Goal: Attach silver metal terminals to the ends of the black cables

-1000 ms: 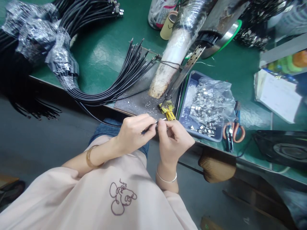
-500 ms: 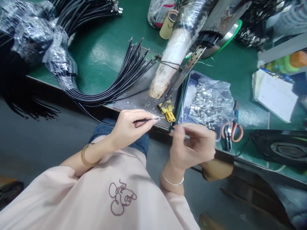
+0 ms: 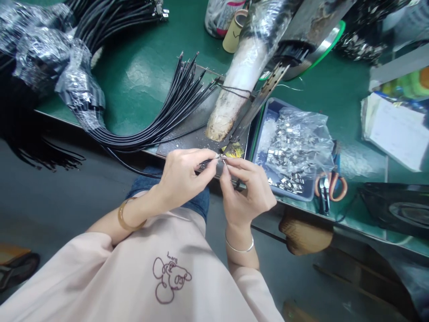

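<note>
Between the thumb and fingers of my left hand [image 3: 183, 176] is the end of a black cable [image 3: 134, 169], with small metal wires or a terminal at its tip. My right hand [image 3: 246, 188] pinches at that same tip, its fingertips almost touching the left ones; whatever it grips is too small to name. Just beyond the fingertips lies a yellow piece [image 3: 236, 150] on the grey metal plate [image 3: 170, 146]. A bundle of black cables [image 3: 130, 139] fans out over the plate, stripped ends pointing away.
A blue tray [image 3: 310, 193] with a plastic bag of small metal parts stands right of the plate, beside orange-handled scissors [image 3: 341, 188]. A wrapped white post [image 3: 231, 98] slants over the plate. Plastic-wrapped cables [image 3: 43, 51] lie at the left.
My right hand has moved left from beside the tray to the cable tip at my left fingertips. My left hand has stayed nearly in place, still holding the cable.
</note>
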### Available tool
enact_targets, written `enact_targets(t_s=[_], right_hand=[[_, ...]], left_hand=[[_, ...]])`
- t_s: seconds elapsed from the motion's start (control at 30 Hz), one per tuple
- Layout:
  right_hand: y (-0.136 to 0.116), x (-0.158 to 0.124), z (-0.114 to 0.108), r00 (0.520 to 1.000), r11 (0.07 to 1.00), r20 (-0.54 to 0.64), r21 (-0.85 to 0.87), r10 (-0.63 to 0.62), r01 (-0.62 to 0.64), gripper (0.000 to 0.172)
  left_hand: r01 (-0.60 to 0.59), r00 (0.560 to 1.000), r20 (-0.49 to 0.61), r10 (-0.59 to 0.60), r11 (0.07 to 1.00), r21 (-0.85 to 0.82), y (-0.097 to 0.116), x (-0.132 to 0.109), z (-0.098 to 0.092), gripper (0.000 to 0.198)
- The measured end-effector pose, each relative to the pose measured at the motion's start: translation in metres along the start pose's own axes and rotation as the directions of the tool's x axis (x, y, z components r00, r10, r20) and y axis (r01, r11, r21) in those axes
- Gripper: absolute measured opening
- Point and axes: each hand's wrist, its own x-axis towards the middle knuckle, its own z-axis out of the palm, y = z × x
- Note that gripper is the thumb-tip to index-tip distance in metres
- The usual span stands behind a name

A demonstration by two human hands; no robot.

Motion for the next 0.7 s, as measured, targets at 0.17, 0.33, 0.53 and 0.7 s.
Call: enact_targets(t_s=[0.17,0.33,0.53,0.7], right_hand=[[0.0011,0.0031,0.0021,1.000,1.000,-0.001,0.013,0.018,-0.018,0.018],[-0.0003,0.0088,0.0022,1.000,1.000,-0.016,0.018,0.015,-0.015,0.020],[0.0009,0.0066,-0.0027,0.999,1.000,0.050,0.003,-0.017,0.016,0.017],[0.0024,0.0027,-0.0047,0.995,1.000,0.092,0.003,-0.029,0.028,0.018]], left_hand=[[-0.037,0.999,0.016,0.037,0.997,0.064,0.0015,0.0033,-0.0013,0.015],[-0.063,0.998,0.002,0.063,0.992,0.106,0.0053,0.0075,-0.0038,0.015],[-0.031,0.999,0.043,0.028,0.996,0.083,0.0047,0.0077,-0.0075,0.014],[-0.014,0.998,0.059,0.010,0.998,0.069,0.0021,0.0061,-0.0077,0.014]])
